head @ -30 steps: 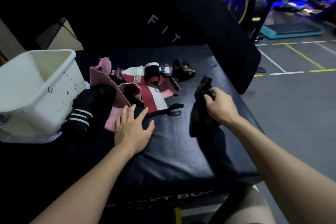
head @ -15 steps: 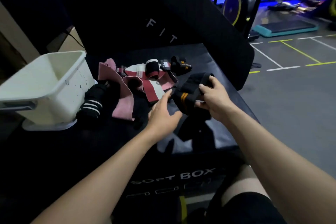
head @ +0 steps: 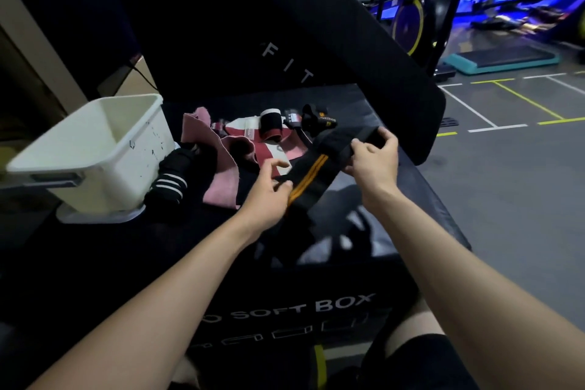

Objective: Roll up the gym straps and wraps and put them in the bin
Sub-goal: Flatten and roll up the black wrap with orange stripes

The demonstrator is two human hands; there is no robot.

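Both pinching the black wrap [head: 319,172] taut above the surface [head: 421,199]: left hand [head: 269,196] low, right hand [head: 375,161] high.

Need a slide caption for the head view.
Both hands stretch a black orange-striped wrap beside the white bin.

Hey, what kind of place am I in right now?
Most likely a gym: an exercise bike and a teal aerobic step stand behind, and wrist wraps lie on a padded box marked SOFT BOX.
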